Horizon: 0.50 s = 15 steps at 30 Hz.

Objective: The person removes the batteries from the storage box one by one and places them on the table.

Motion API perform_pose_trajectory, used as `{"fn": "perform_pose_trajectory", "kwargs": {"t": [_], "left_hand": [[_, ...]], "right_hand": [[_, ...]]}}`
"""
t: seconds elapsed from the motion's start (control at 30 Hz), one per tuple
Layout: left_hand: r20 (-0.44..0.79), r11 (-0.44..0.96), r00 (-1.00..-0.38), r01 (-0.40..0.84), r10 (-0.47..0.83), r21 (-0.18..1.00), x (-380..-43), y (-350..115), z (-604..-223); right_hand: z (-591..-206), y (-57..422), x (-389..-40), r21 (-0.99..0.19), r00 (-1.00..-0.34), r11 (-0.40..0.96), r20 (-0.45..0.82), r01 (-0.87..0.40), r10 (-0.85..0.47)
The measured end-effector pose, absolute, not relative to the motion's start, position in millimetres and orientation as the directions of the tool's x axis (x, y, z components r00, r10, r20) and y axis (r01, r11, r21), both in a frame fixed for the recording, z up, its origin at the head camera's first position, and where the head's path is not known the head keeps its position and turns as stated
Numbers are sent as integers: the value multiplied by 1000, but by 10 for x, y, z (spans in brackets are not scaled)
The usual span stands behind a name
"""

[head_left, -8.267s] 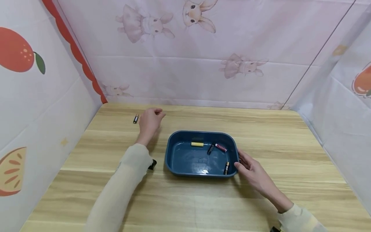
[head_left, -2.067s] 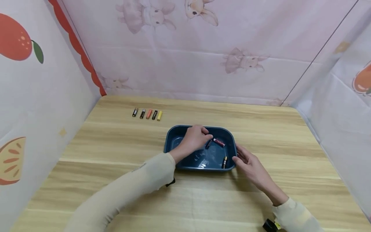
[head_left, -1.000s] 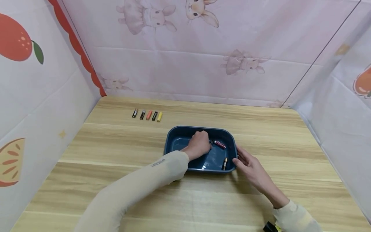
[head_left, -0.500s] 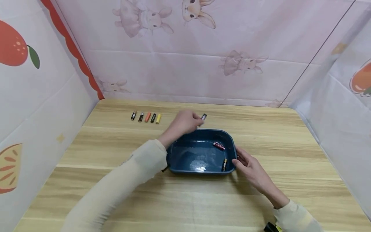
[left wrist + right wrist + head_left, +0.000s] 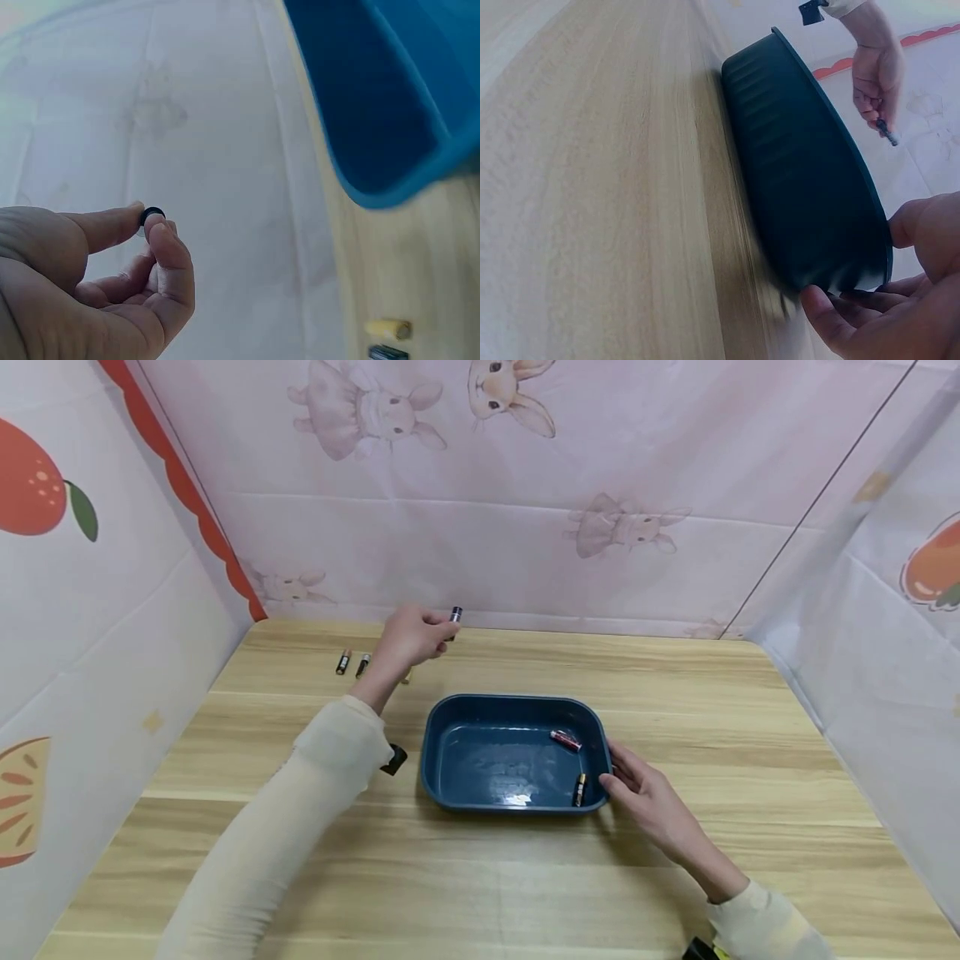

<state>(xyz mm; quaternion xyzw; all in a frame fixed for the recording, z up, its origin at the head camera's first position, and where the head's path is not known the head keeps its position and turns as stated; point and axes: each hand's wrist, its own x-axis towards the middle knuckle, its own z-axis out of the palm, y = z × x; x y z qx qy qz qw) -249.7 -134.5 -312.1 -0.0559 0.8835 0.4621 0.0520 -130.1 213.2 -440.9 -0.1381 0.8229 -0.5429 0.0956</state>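
Thumb and fingertips of my left hand (image 5: 412, 637) pinch a dark battery (image 5: 456, 614) above the back of the table; in the left wrist view its dark round end (image 5: 152, 213) shows between them. A dark blue plastic tub (image 5: 480, 812) stands mid-table. My right hand (image 5: 654, 800) holds its right end, thumb at the rim and fingers against the outside wall. Inside the tub lie a red battery (image 5: 566, 741) and a black one with a gold end, the black battery (image 5: 580, 790), near the front right corner.
At the back left, a row of batteries stands partly behind my left hand: a black battery (image 5: 343, 662), another dark battery (image 5: 363, 665) and the edge of a yellow battery (image 5: 386, 328). Printed cloth walls (image 5: 480, 560) enclose the wooden table (image 5: 480, 885) at back and sides.
My left hand has lifted the dark battery out of the tub and carried it left and up, over the row, which has grown to several batteries. The right hand stays at the tub's end.
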Motion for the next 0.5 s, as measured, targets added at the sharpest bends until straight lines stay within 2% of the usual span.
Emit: {"fn": "perform_pose_trajectory", "kwargs": {"t": [0.27, 0.5], "left_hand": [[-185, 543, -975, -223, -125, 810, -2617, -1566, -3385], [-219, 518, -966, -259, -139, 815, -2680, -1702, -3643]], "right_hand": [[-4420, 2132, -1301, -917, -945, 379, -4, -127, -326], [-4413, 2129, -1296, -916, -946, 379, 0, -130, -325]]}}
